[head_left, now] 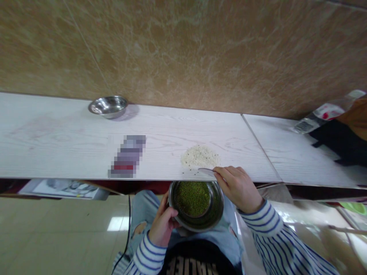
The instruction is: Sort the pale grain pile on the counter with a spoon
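My left hand [162,224] grips the rim of a steel bowl [215,214] full of green beans [192,198], held just below the edge of a white table [57,145]. My right hand [237,188] is closed on a spoon [207,171], whose bowl rests at the table edge beside a small pile of white rice [200,156]. A few dark grains lie scattered at the pile's near side.
An empty steel bowl [108,106] stands at the table's far edge on the left. A blurred-out rectangular object [127,156] lies left of the rice. A plastic bag and dark items [332,126] sit on the far right. A marble wall rises behind.
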The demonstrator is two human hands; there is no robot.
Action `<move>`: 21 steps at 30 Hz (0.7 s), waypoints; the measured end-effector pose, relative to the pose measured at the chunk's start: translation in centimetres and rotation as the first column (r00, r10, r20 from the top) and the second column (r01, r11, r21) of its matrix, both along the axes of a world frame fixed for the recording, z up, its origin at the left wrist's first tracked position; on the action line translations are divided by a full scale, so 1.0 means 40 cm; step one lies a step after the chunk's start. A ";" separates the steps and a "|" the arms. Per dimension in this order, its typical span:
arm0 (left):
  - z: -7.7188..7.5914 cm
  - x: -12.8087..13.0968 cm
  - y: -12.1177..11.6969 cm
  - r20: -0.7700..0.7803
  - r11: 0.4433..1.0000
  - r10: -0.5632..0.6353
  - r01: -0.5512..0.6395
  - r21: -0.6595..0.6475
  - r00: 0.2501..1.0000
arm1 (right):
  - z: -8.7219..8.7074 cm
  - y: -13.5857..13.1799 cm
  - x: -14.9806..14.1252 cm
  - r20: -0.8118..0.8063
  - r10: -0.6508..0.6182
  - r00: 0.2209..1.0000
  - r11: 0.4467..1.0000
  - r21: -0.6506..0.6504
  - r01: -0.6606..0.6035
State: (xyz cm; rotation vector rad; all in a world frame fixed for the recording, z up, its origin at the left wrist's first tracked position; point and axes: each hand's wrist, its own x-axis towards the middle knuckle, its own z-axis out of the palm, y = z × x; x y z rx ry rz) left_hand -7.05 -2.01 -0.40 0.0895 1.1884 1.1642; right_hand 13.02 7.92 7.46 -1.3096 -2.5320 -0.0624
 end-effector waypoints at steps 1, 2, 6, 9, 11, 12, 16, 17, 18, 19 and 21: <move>0.001 0.000 0.000 -0.002 1.000 0.001 -0.001 0.001 1.000 | 0.000 -0.001 0.001 0.001 0.008 1.000 1.000 -0.001 -0.008; 0.000 -0.001 0.000 -0.003 1.000 0.002 -0.002 0.002 1.000 | -0.001 -0.002 0.001 0.001 0.014 1.000 1.000 -0.002 -0.014; -0.004 -0.001 0.000 0.005 1.000 0.004 -0.004 -0.007 1.000 | -0.001 -0.006 -0.003 -0.002 0.027 1.000 1.000 -0.004 -0.027; -0.006 -0.001 0.001 0.002 1.000 -0.001 0.001 -0.011 1.000 | 0.002 -0.008 -0.013 0.004 0.040 0.999 0.999 -0.007 -0.040; -0.007 0.000 0.002 0.004 1.000 -0.001 0.001 -0.011 1.000 | 0.004 -0.008 -0.020 0.006 0.047 0.999 0.999 -0.010 -0.047; -0.007 -0.001 0.002 0.007 1.000 0.000 0.000 -0.012 1.000 | 0.005 -0.008 -0.024 0.007 0.049 0.999 0.999 -0.011 -0.049; -0.010 -0.002 0.001 0.017 1.000 -0.003 0.003 -0.007 1.000 | 0.005 -0.007 -0.035 0.012 0.063 0.998 0.998 -0.004 -0.063; -0.011 -0.002 0.001 0.016 1.000 -0.002 0.002 -0.004 1.000 | 0.005 -0.006 -0.038 0.014 0.065 0.998 0.998 -0.003 -0.065; -0.012 -0.003 0.001 0.015 1.000 -0.002 0.002 -0.005 1.000 | 0.005 -0.005 -0.040 0.017 0.064 0.998 0.998 -0.003 -0.064; -0.012 -0.003 0.001 0.017 1.000 -0.001 0.002 -0.008 1.000 | 0.005 -0.003 -0.042 0.021 0.062 0.998 0.998 -0.004 -0.061; -0.011 -0.003 0.002 0.027 1.000 0.001 -0.001 -0.013 1.000 | 0.004 0.003 -0.045 0.029 0.053 0.998 0.999 -0.006 -0.053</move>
